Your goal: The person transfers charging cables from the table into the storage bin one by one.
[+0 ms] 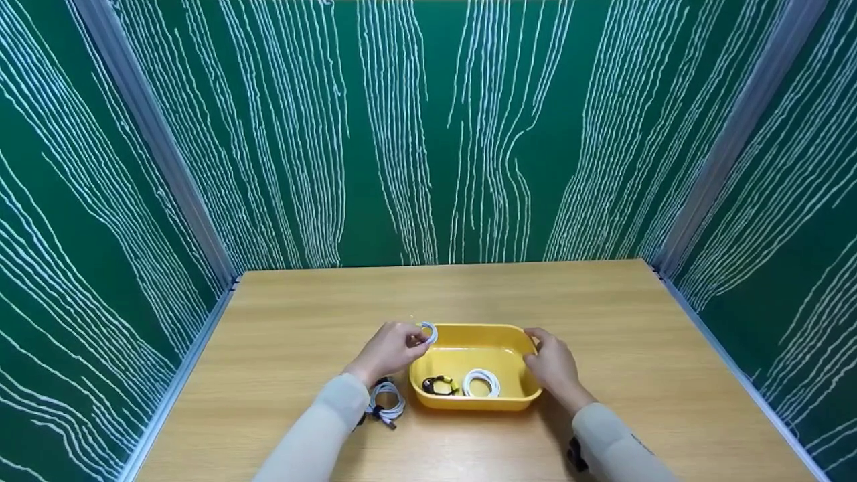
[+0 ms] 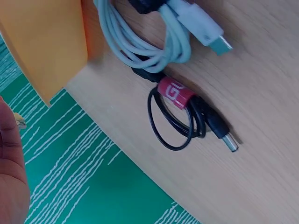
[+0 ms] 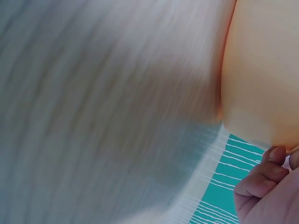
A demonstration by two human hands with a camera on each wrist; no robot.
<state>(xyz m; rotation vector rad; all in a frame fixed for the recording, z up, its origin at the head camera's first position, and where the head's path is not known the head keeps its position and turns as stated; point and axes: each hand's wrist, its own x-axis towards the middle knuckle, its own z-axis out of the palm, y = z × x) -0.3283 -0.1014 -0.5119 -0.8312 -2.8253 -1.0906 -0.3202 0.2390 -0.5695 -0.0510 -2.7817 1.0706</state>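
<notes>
A yellow plastic tub stands on the table. My right hand grips its right rim, fingers outside and thumb over the edge; the right wrist view shows curled fingers at the tub's rim. Above the tub's left rim, my left hand pinches a small coiled white cable. Inside the tub lie a coiled white cable and a black cable with a yellow tie. Left of the tub is a bundled grey-white USB cable with a black strap.
Beside the grey-white bundle lies a black cable with a red tag and a barrel plug, mostly hidden by the left arm in the head view. Green walls with white streaks enclose the wooden table at the back and sides.
</notes>
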